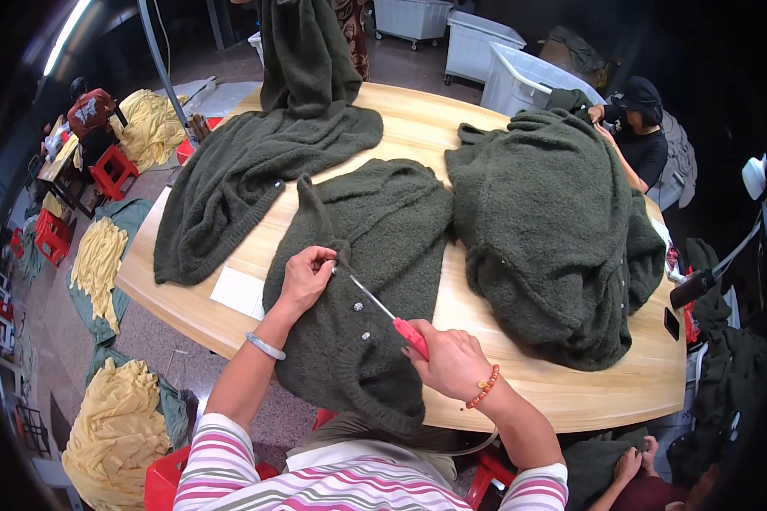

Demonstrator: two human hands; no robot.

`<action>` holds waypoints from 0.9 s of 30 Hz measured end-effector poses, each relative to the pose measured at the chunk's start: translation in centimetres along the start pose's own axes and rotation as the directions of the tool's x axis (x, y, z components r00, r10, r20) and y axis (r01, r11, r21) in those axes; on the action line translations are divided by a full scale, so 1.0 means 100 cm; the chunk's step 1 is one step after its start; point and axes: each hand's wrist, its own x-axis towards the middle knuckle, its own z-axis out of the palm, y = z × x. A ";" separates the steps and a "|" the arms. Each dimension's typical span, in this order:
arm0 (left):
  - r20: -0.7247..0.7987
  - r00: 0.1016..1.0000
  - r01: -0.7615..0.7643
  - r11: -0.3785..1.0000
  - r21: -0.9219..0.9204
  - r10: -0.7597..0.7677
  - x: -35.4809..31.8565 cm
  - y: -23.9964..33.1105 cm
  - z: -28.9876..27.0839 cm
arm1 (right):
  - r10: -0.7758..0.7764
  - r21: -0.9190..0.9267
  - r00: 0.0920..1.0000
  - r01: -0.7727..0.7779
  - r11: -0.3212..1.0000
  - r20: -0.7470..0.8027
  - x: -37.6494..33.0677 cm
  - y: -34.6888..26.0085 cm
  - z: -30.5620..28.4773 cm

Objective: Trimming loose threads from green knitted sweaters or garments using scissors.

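Observation:
A dark green fuzzy cardigan (383, 247) with small shiny buttons lies spread on the wooden table (571, 396) in front of me. My left hand (305, 274) pinches the cardigan's button edge near the top button. My right hand (452, 362) grips a red-handled tool (407, 334), and its thin metal tip reaches toward the spot under my left fingers. A silver bangle sits on my left wrist and an orange bead bracelet on my right.
More dark green cardigans lie piled at the left (247, 179) and right (554, 230) of the table. A white paper (239, 292) lies by the table edge. A person in black (639, 136) sits at the far right. Yellow garments (115, 426) and red stools (111, 170) cover the floor at left.

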 end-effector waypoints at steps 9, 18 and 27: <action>0.299 0.819 -0.574 0.713 0.403 0.490 -0.060 0.080 0.004 | 0.192 0.194 0.977 -0.170 0.966 -0.096 -0.014 0.033 0.004; 0.863 0.451 -0.820 0.487 0.300 0.227 -0.130 0.072 0.039 | 0.269 0.363 0.939 -0.180 0.914 -0.214 -0.058 0.072 0.010; -0.221 0.948 -0.316 0.778 -0.543 0.230 0.071 0.237 0.032 | 0.336 0.442 0.882 -0.169 0.881 -0.332 -0.091 0.085 -0.002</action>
